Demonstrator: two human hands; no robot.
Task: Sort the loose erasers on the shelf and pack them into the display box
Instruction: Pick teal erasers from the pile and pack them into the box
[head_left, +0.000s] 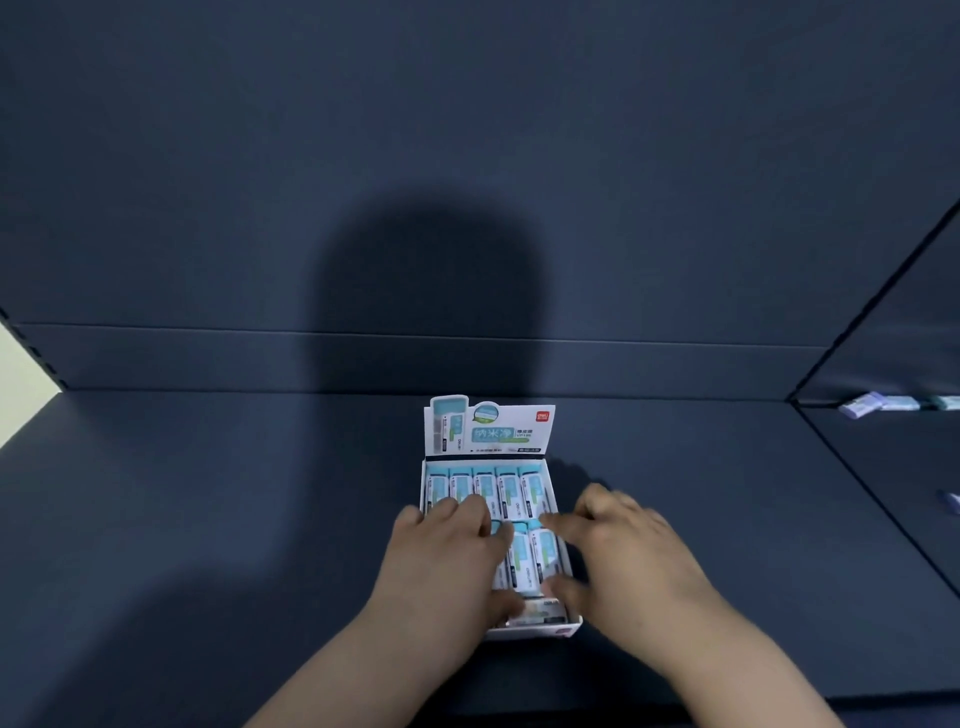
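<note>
A white display box (535, 632) with an upright printed header card (489, 427) stands on the dark shelf (208, 545). Inside it lie two rows of blue-and-white wrapped erasers (506, 488), side by side. My left hand (447, 551) lies flat over the near row's left part, fingers reaching onto the erasers. My right hand (618, 545) is over the box's right side, its fingers stretched toward an eraser (543, 558) in the near row and its thumb at the box's front. Both hands are blurred. Neither visibly grips anything.
Several loose erasers (883, 404) lie on the neighbouring shelf section at the far right, beyond a dark divider line (857, 467). The shelf's back wall (467, 156) rises just behind the box. A pale floor patch (21, 379) shows at the left edge.
</note>
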